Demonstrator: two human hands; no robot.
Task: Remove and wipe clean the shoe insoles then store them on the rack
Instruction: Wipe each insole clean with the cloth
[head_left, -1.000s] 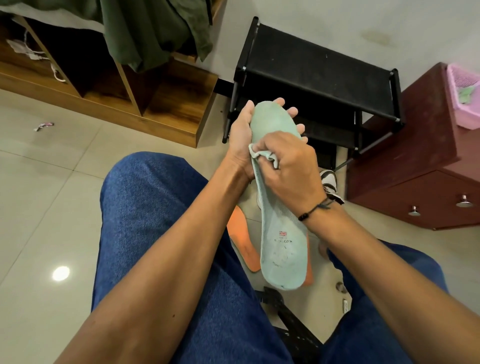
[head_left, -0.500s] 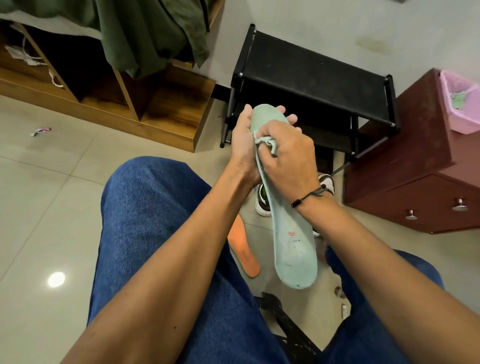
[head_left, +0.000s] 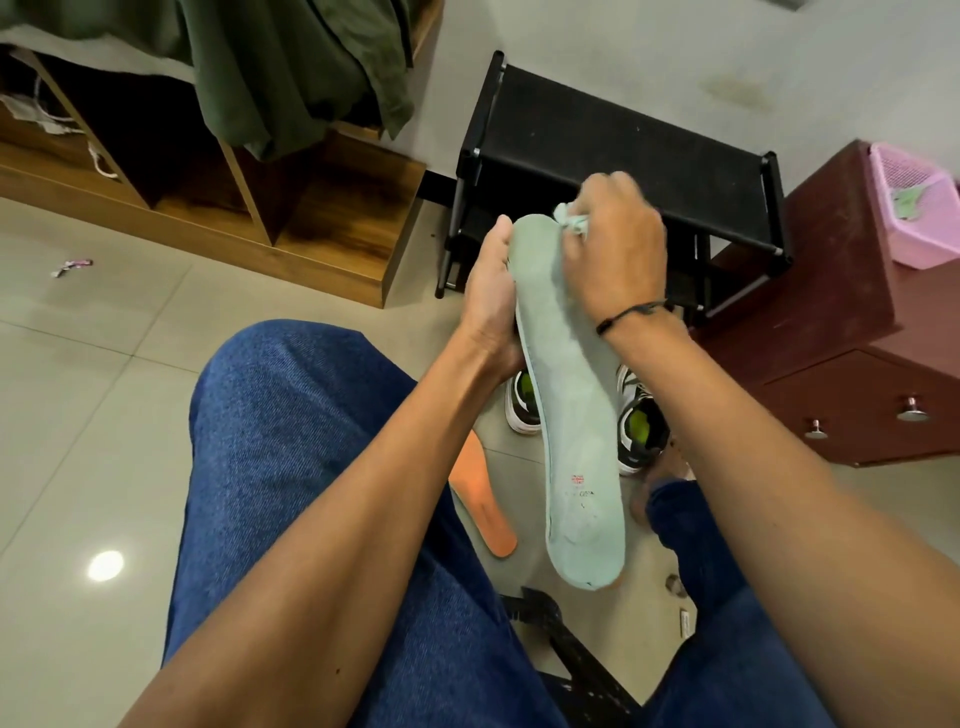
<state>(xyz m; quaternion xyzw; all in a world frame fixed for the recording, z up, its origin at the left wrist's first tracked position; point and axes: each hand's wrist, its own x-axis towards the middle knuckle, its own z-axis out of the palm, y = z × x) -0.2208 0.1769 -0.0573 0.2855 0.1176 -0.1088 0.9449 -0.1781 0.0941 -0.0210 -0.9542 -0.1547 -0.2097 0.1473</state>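
Head view, looking down over my knees: my right hand (head_left: 610, 254) is curled around a small bunched cloth (head_left: 571, 221), pressing it against the toe end of the mint-green insole (head_left: 569, 410). My left hand (head_left: 491, 306) cups that same toe end from behind, thumb up along its edge, so the insole is pinched between my two hands at the top and hangs free below them.

The insole's long axis runs from my hands down and back toward my lap, heel end nearest me and unsupported. The cloth sits at the far tip, so any wiping stroke has to travel along that axis, from my right hand toward my body. I judge the wiping is still in hand.

Just beyond my right hand, almost touching its knuckles as seen from here, is the black shoe rack (head_left: 623, 140). It lies straight ahead of the toe end, so storing calls for a push forward along the same line. My right hand is nearer its top shelf, while my left carries the insole.

Below my hands, a pair of sneakers (head_left: 641, 431) stands on the tiled floor. An orange insole (head_left: 480, 499) lies near my left knee, not yet on the rack.
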